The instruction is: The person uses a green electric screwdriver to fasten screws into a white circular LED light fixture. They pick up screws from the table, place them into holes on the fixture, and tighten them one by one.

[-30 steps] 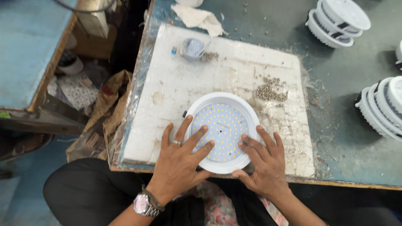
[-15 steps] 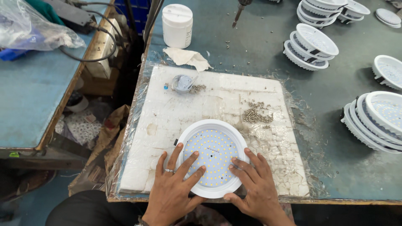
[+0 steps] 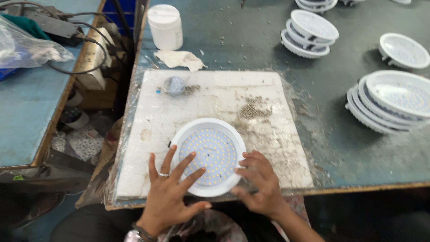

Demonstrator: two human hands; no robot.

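The round white light [image 3: 208, 157] is touched from both sides. The left hand [image 3: 170, 192] is laid flat with its fingers spread wide over the light's near left edge. The right hand [image 3: 260, 183] is curled against the near right edge, fingers bent, not closed around it. The light is kept between the two hands, just ahead of them, face up on the white board [image 3: 268, 148]. Beyond the light, a little grey pile of screws [image 3: 254, 108] is seen, and stacked white lights [image 3: 394, 103] are set well to its right
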